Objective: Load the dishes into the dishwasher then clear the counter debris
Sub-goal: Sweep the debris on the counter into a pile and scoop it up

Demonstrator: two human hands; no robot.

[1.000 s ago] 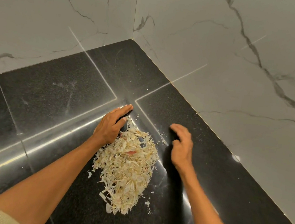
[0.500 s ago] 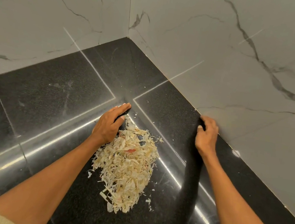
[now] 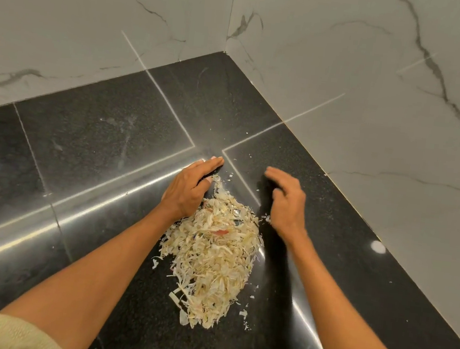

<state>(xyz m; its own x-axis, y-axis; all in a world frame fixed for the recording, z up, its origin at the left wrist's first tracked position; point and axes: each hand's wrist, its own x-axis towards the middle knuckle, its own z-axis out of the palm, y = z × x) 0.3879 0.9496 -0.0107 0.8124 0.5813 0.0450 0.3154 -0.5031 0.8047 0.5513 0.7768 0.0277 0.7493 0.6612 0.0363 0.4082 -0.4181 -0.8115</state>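
Note:
A heap of pale, shredded vegetable peelings (image 3: 213, 262) lies on the black granite counter (image 3: 96, 140), with a few loose flakes scattered round its edges. My left hand (image 3: 189, 188) rests on edge against the heap's far left side, fingers straight and together. On the heap's far right side my right hand (image 3: 286, 203) stands on edge on the counter, its fingers gently bent and holding nothing. Both forearms reach in from the bottom of the view, with cream sleeves at the elbows.
White marble-look wall tiles (image 3: 376, 105) meet in a corner behind the counter and close it off at the back and right. Small crumbs (image 3: 247, 133) dot the granite near the right wall. Bare counter stretches to the left.
My right hand has come back from the right wall to the heap's right side, sweeping stray flakes inward. My left hand has stayed against the heap.

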